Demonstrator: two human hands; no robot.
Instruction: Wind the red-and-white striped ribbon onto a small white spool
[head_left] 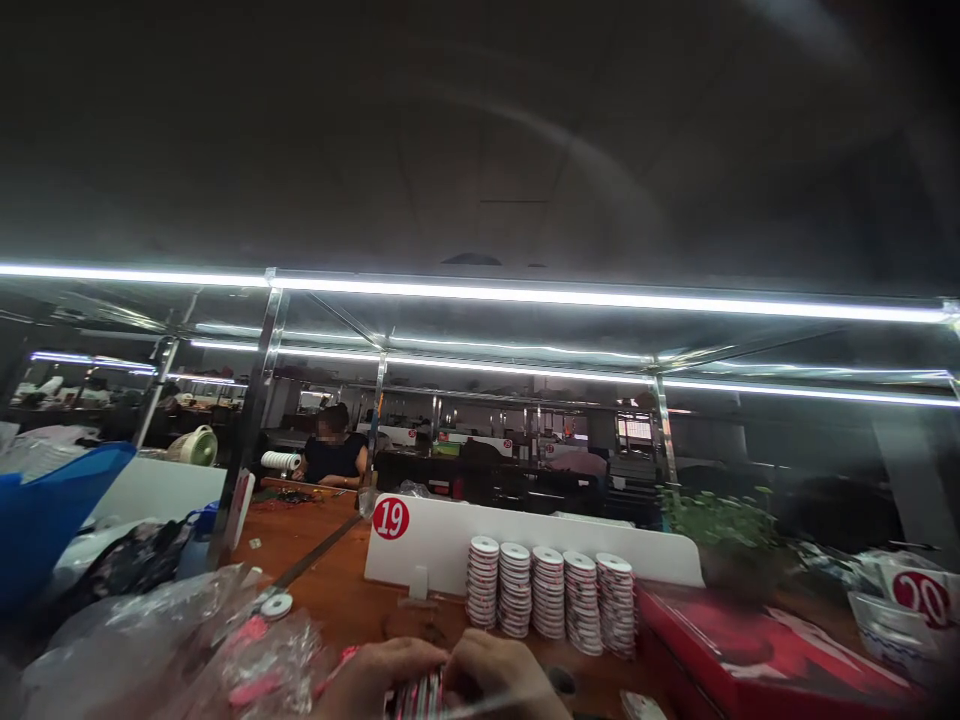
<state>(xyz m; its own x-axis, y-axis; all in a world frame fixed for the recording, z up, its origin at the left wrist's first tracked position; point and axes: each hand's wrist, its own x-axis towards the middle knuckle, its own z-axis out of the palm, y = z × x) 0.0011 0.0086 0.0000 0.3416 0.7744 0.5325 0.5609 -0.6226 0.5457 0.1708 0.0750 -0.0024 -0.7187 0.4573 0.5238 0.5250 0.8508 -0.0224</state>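
Note:
At the bottom edge of the head view, my left hand point(379, 672) and my right hand point(499, 675) are close together, fingers curled in. Between them is a bundle of thin white-edged spools with pink or red between the edges point(421, 695), lying on its side and partly cut off by the frame. Both hands close around it from either side. Just beyond stand several upright stacks of white spools point(547, 592) wound with something reddish. A single white spool point(276, 605) lies flat to the left. Pink material point(255, 685) shows through clear plastic beside my left hand.
A white divider marked 19 point(532, 540) rises behind the stacks on the brown table point(337, 590). To the right lies a red box point(750, 650). Plastic bags point(135, 640) crowd the left side. A co-worker point(334, 450) sits farther back, beyond metal posts point(255, 400).

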